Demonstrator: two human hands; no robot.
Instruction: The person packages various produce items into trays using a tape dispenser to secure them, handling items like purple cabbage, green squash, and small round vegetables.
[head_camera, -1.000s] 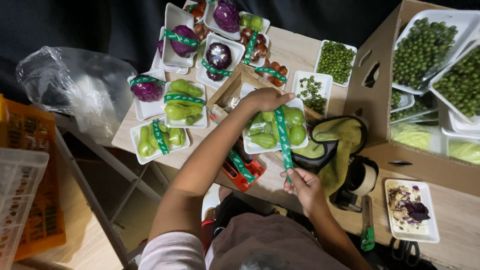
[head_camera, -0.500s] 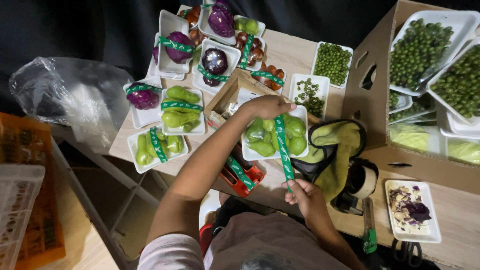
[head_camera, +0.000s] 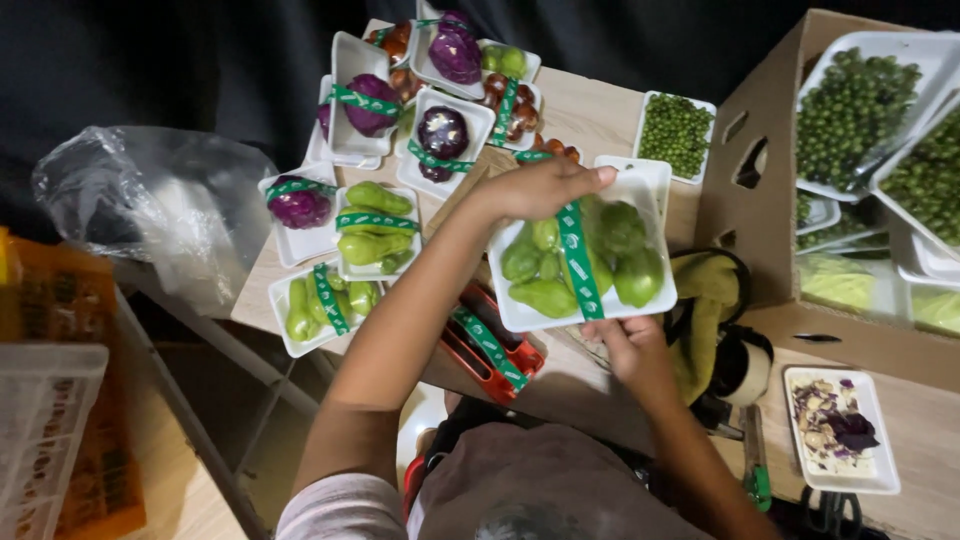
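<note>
I hold a white foam tray of green peppers (head_camera: 583, 258) wrapped in film, with a green tape band (head_camera: 578, 262) running across it. My left hand (head_camera: 540, 188) grips the tray's far edge from above. My right hand (head_camera: 628, 346) holds the near edge, where the band ends. The tray is lifted and tilted toward me above the wooden table (head_camera: 598, 110).
Banded trays of purple cabbage (head_camera: 368, 100), green peppers (head_camera: 372, 230) and other vegetables crowd the table's left. A red tape dispenser (head_camera: 492, 350) lies below the tray. A cardboard box (head_camera: 770, 200) with trays of green peas stands right. A tray of scraps (head_camera: 838, 430) and a plastic bag (head_camera: 150, 210) lie nearby.
The pepper tray has come up off the table and closer to me, tilted between both hands. My left hand has shifted right along its far edge.
</note>
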